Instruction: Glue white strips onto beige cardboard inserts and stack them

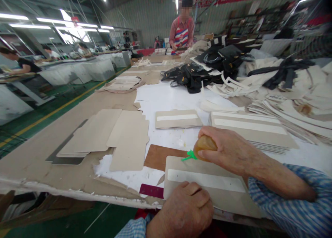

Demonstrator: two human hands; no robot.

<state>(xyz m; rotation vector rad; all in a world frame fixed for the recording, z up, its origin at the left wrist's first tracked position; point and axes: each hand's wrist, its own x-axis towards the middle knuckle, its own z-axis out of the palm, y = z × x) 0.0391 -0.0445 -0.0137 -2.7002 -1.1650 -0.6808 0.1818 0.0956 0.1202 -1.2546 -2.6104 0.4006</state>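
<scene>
An amber squeeze bottle [205,145] with a thin green nozzle [190,155] is in my right hand [230,149], the fingers wrapped round it. Its tip points left, at the far edge of a beige panel [223,194] with a white strip along it; I cannot tell whether it touches. My left hand [188,205] is closed, its fingers curled over the panel's near edge. Its thumb is hidden. Under the panel's far left corner lies a brown sheet [158,156]. A dark red piece [151,190] sits by the left side.
Beige panels [89,132] lie at the left. Stacks of stripped panels stand ahead [177,119] and at right [256,127]. Black bags [192,73] and pale straps [293,110] are heaped beyond. A person [181,30] stands at the table's far end.
</scene>
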